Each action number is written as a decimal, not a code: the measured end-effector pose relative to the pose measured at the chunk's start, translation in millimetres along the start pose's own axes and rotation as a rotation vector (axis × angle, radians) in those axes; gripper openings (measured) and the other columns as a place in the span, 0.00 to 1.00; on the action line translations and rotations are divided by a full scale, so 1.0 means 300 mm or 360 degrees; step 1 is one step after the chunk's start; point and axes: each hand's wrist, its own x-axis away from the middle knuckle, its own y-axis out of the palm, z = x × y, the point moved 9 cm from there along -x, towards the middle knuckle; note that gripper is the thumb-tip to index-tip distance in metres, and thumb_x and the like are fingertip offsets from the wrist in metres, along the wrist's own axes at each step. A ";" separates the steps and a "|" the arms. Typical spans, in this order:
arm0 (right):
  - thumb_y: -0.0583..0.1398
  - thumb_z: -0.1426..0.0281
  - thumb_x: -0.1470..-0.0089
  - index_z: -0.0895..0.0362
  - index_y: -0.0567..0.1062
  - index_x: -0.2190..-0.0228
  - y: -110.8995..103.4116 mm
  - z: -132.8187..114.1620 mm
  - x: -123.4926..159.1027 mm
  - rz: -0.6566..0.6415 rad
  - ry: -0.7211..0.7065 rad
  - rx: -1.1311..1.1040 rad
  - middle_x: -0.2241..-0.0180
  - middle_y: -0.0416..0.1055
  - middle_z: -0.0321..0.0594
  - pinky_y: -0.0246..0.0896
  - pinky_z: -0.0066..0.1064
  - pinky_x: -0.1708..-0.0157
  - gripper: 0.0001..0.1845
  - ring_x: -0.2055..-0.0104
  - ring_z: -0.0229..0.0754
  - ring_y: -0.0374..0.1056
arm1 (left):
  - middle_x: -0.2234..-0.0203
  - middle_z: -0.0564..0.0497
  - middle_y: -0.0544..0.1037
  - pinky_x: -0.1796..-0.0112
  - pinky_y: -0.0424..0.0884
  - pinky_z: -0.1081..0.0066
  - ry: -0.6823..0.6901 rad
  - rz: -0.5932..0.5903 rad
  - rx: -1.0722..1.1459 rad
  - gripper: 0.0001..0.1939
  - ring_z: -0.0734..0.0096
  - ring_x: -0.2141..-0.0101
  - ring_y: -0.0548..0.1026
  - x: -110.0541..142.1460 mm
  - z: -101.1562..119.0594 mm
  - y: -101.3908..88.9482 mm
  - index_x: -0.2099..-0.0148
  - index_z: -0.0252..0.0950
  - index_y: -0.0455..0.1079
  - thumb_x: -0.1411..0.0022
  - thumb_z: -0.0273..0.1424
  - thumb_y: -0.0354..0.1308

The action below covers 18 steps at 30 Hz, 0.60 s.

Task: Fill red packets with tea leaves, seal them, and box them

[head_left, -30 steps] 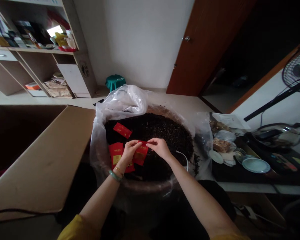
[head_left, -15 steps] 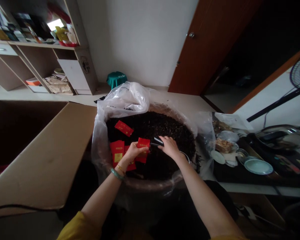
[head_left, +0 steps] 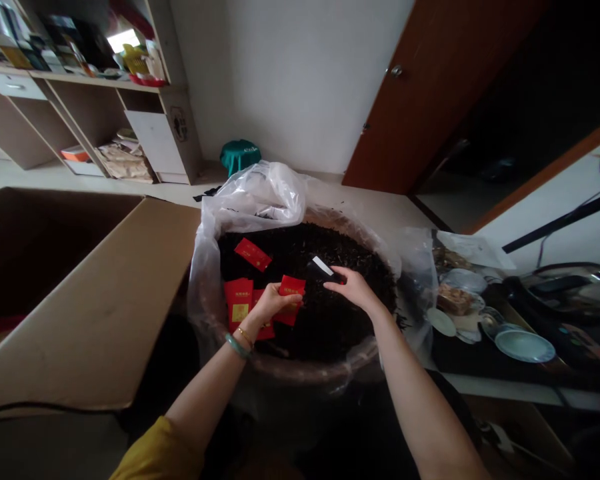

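Note:
My left hand (head_left: 273, 301) is closed around a red packet (head_left: 293, 287) with gold print, thumb across its front. To its right, my right hand (head_left: 353, 287) grips what looks like a black stapler (head_left: 324, 269) with a white strip on top. A gap separates this tool from the packet. Under both hands is a wide round basket lined with clear plastic (head_left: 200, 260), filled with dark loose tea-like leaves (head_left: 320, 333). More red packets (head_left: 239, 293) lie on the leaves beside and beneath my left hand. A single red packet (head_left: 253, 254) rests farther back.
An open cardboard box (head_left: 105, 293) stands at left, its flap reaching near the basket. On the right, a dark low table holds dishes (head_left: 525, 346) and a black-rimmed appliance. Behind are a teal-covered bin (head_left: 240, 157), a desk (head_left: 155, 140) and a brown door (head_left: 390, 100).
My right hand has drawn the black tool away from the packet's edge, to the right. My left hand still holds the packet. The whole view has shifted slightly.

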 end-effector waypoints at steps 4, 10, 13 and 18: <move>0.69 0.66 0.60 0.55 0.75 0.55 0.049 -0.132 0.043 -0.0277 -0.0157 -0.0176 0.56 0.75 0.43 0.65 0.37 0.55 0.27 0.55 0.47 0.71 | 0.76 0.48 0.80 0.71 0.72 0.71 -0.0015 -0.0080 -0.0100 0.24 0.69 0.76 0.76 0.006 -0.004 0.017 0.69 0.29 0.76 0.68 0.39 0.74; 0.68 0.69 0.57 0.54 0.80 0.64 0.085 -0.223 0.066 -0.0208 -0.0216 0.0005 0.64 0.77 0.40 0.65 0.34 0.59 0.14 0.62 0.44 0.73 | 0.78 0.50 0.78 0.75 0.68 0.73 -0.0055 -0.0111 -0.0212 0.20 0.73 0.78 0.73 0.016 -0.009 0.027 0.72 0.29 0.76 0.66 0.38 0.73; 0.68 0.70 0.57 0.54 0.80 0.66 0.077 -0.229 0.066 -0.0140 -0.0230 0.0073 0.66 0.77 0.40 0.65 0.33 0.61 0.12 0.63 0.44 0.73 | 0.79 0.50 0.78 0.76 0.67 0.75 -0.0061 -0.0103 -0.0247 0.20 0.74 0.79 0.72 0.012 -0.009 0.025 0.74 0.29 0.75 0.66 0.38 0.73; 0.68 0.69 0.57 0.54 0.80 0.66 0.073 -0.237 0.070 -0.0099 -0.0261 0.0121 0.67 0.76 0.39 0.65 0.32 0.62 0.11 0.65 0.43 0.72 | 0.79 0.50 0.78 0.75 0.68 0.74 -0.0046 -0.0124 -0.0234 0.19 0.73 0.79 0.72 0.008 -0.009 0.026 0.73 0.29 0.75 0.66 0.38 0.73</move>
